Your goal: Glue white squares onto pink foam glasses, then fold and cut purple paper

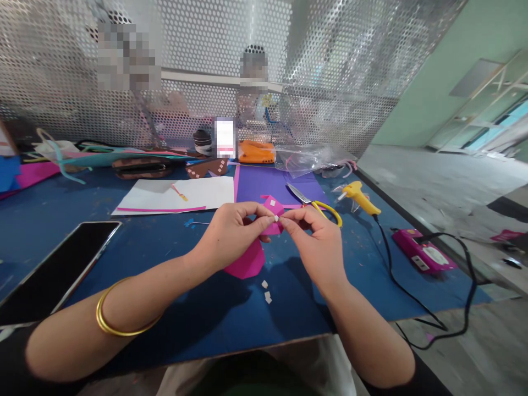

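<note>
A magenta paper cutout (249, 261) is held above the blue table, its wide part hanging below my left hand (237, 231). That hand is closed on the cutout, thumb and forefinger near a small white square at its upper part. My right hand (315, 236) pinches at the same spot, its fingertips meeting the left thumb at a tiny white piece (276, 218). Whether the right fingers grip this piece or the paper is hard to tell. Another white square (273, 203) sits on the magenta paper. Several loose white squares (267, 296) lie on the table below.
Scissors (325, 212) with yellow handles lie beyond my right hand, beside purple paper (264, 184). A yellow glue gun (358, 198) and a magenta power strip (424, 250) with black cables are at right. A phone (61, 269) lies left, white paper (177, 193) farther back. Perforated metal mesh (198, 44) rises behind.
</note>
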`<state>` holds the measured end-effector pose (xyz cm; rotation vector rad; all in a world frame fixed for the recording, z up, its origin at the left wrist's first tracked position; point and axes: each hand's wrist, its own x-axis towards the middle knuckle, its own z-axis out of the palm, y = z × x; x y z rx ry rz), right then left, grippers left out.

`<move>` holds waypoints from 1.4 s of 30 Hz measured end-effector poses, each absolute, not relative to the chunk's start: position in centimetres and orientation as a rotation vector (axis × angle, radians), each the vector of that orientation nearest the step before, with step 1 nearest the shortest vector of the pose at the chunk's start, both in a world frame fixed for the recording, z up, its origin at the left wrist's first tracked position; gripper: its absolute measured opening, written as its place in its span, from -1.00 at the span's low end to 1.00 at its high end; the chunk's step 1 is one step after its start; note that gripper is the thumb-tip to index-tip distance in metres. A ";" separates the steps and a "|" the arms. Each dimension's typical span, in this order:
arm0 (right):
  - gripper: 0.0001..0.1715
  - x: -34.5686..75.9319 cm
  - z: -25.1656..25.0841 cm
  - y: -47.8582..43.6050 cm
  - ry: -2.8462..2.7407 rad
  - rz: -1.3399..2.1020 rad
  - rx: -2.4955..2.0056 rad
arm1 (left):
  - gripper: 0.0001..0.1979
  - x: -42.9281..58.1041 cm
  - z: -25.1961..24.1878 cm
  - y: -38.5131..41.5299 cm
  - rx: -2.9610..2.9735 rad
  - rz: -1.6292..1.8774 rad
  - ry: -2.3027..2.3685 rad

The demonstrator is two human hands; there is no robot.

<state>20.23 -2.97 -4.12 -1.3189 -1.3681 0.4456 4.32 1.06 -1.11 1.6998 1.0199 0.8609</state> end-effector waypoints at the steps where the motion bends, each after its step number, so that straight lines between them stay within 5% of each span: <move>1: -0.94 20.2 -4.1 -3.0 -1.372 0.457 -1.320 | -0.84 4.3 -1.1 1.0 1.710 0.861 1.021; 15: -0.88 20.6 -4.4 -2.6 -1.223 0.596 -1.251 | -0.90 4.2 -1.6 1.3 1.620 0.912 0.986; 21: -0.85 20.7 -4.6 -2.2 -1.123 0.819 -1.169 | -0.68 4.4 -1.5 1.3 1.484 0.959 1.013; 32: -0.89 20.1 -4.1 -2.8 -1.396 0.435 -1.289 | -0.89 4.6 -1.3 0.9 1.598 0.847 0.956; 42: -0.87 19.9 -4.2 -2.9 -1.411 0.392 -1.295 | -0.79 4.6 -1.3 0.8 1.605 0.858 0.996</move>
